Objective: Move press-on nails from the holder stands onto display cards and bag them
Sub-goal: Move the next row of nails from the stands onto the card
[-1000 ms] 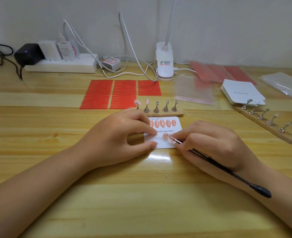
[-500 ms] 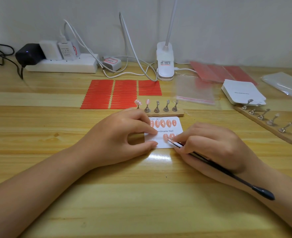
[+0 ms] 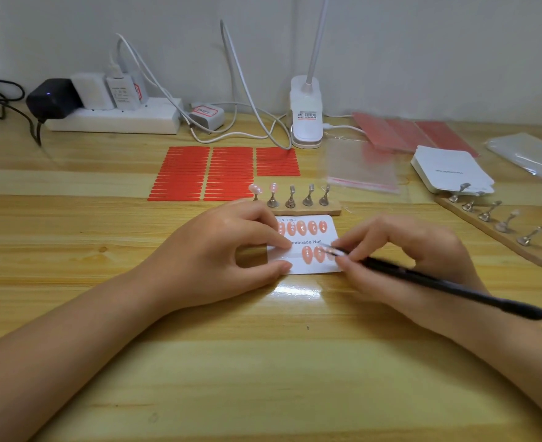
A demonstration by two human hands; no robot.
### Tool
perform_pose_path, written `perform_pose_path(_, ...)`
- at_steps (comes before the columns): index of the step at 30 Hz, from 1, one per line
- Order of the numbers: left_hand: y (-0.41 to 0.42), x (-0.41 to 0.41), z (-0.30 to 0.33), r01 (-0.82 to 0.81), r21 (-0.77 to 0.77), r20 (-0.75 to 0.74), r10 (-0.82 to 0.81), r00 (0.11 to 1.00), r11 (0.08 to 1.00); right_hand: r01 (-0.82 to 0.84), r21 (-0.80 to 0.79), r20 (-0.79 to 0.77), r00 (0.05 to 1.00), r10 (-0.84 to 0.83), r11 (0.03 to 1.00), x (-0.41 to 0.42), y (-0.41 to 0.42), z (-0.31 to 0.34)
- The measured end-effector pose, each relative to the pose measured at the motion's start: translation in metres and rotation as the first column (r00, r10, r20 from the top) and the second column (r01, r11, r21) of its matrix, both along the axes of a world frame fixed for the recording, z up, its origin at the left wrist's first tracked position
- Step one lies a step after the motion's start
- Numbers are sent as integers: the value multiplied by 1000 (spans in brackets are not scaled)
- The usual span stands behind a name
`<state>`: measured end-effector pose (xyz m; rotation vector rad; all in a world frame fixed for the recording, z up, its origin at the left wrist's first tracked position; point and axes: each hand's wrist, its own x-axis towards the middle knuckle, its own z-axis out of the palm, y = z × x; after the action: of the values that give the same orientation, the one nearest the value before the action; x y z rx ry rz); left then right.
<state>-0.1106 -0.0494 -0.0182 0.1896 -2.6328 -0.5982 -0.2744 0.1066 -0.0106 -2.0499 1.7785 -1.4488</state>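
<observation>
The left hand (image 3: pixel 221 253) is pinning the display card (image 3: pixel 308 247) to the table (image 3: pixel 263 362), its forefinger and thumb lying nearly straight on the card's left edge. The right hand (image 3: pixel 400 256) is gripping black tweezers (image 3: pixel 438 282) with curled fingers; the tips are touching a pink nail (image 3: pixel 330 252) in the card's lower row, just beyond the right fingertips. Two more nails are sitting between both hands' fingertips. The holder stand (image 3: pixel 295 199) is standing just past the left fingers.

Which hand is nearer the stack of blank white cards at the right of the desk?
Right. The right hand, holding the black tool, lies below and left of the stack of blank cards; the left hand presses the display card farther left.
</observation>
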Motion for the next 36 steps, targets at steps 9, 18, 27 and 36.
perform_pose_path(9, -1, -1, -1, 8, 13, -7, -8, 1000, 1000, 44, 214, 353, 928, -120, 976, -2, -7, 4)
perform_pose_path(18, -1, -1, -1, 13, 18, -7, -13, 1000, 1000, 2, 278, 393, 912, -116, 960, 0, -8, 4)
perform_pose_path(27, -2, -2, -1, 19, 19, -9, -19, 1000, 1000, -7, 291, 384, 917, -110, 957, -2, -9, 2)
perform_pose_path(36, -2, -1, -1, 23, 21, -15, -23, 1000, 1000, -44, 308, 436, 895, -100, 950, -4, -12, 2)
